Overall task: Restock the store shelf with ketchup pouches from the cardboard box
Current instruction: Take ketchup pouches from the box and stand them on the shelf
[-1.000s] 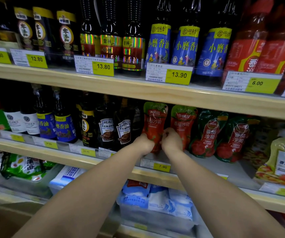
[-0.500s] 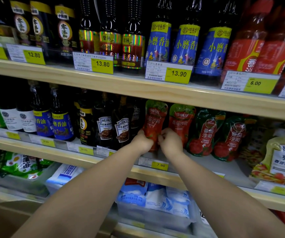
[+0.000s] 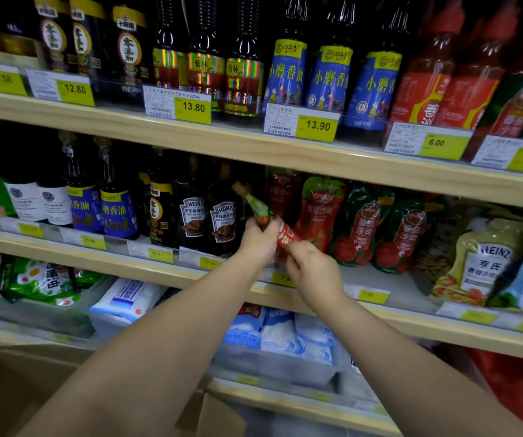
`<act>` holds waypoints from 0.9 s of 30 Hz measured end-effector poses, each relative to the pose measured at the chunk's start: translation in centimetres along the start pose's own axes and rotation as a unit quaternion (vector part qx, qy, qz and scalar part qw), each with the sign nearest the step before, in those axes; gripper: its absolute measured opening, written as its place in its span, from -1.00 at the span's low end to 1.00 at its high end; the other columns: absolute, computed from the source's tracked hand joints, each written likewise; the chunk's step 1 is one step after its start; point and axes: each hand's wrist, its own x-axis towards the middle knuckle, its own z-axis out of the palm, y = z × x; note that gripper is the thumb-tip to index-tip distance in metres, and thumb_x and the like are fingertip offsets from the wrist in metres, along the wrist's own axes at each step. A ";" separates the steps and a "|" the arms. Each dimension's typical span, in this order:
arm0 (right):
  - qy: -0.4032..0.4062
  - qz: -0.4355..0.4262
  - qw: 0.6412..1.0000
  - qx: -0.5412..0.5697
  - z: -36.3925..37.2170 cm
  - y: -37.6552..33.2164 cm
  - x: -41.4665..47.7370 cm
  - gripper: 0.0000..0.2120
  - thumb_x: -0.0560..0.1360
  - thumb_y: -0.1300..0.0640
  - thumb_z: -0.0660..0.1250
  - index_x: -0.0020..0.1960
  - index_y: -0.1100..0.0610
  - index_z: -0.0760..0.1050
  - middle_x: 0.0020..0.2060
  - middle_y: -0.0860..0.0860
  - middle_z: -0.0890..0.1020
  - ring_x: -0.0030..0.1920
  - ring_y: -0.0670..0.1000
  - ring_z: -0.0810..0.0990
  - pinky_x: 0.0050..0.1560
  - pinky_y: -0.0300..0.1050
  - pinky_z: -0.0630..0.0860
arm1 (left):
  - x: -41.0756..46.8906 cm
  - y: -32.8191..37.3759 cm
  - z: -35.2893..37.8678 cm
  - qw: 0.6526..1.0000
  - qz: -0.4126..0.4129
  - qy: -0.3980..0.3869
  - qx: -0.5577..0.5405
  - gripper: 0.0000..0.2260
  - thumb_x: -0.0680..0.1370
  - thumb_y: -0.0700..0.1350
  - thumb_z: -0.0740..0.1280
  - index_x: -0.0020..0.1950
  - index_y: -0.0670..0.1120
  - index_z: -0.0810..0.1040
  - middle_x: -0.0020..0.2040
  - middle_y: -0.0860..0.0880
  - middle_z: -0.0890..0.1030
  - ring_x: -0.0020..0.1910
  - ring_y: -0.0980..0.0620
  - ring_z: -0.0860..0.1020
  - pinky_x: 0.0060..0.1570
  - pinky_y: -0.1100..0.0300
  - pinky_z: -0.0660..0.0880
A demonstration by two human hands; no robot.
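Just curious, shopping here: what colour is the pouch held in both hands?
The ketchup pouch is red with a green upper part; head view.

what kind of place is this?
Very likely a grocery store aisle: wooden shelves with yellow price tags on their edges, rows of blue-labelled bottles facing out, and ketchup pouches lined up on the shelf below.

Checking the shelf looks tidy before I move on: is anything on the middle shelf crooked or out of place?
One ketchup pouch tilts left, cap toward the Heinz bottles, while neighbouring pouches stand roughly upright. It is in the grip of the left hand and right hand, not yet set down.
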 end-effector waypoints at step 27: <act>-0.313 0.503 0.538 0.600 4.0 -13.0 -0.2 -0.78 0.56 0.09 0.25 -0.21 0.17 0.49 -0.29 0.04 0.54 -0.39 -0.08 0.57 -0.50 -0.35 0.54 | -7.5 -4.5 -20.5 0.959 -0.052 0.173 -0.220 -0.44 0.49 0.28 0.18 0.28 -0.13 0.44 0.05 -0.13 0.66 0.00 -0.03 0.64 -0.06 0.05 0.58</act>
